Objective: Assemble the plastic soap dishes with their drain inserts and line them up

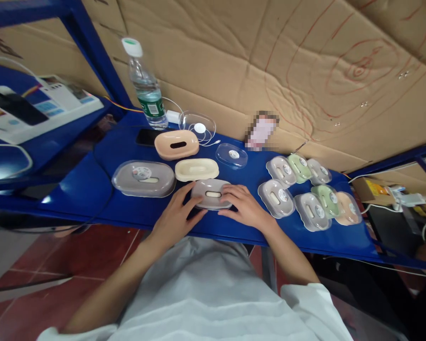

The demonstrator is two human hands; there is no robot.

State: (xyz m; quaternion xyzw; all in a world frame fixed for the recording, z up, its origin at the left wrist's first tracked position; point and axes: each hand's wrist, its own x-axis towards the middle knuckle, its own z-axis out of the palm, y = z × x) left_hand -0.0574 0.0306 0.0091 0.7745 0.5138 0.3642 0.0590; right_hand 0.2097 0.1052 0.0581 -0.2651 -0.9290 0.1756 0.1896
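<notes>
A grey oval soap dish (217,185) lies on the blue table in front of me, with a cream strip showing through its middle slot. My left hand (179,213) grips its left end between thumb and fingers. At the right end, the curled fingers of my right hand (243,204) press on the rim and side. Just behind it sits a cream oval tray (196,176). Beyond that are a peach slotted dish (163,148) and a clear plastic lid (238,163) with a round white label. To the left is a grey soap dish under a clear lid (128,183).
Several lidded soap dishes (277,201) in grey, green and peach stand at the right. A water bottle (149,102), a dark phone (147,137), a white cable (208,143) and another clear lid (208,122) lie along the back. Cardboard (213,61) walls the rear.
</notes>
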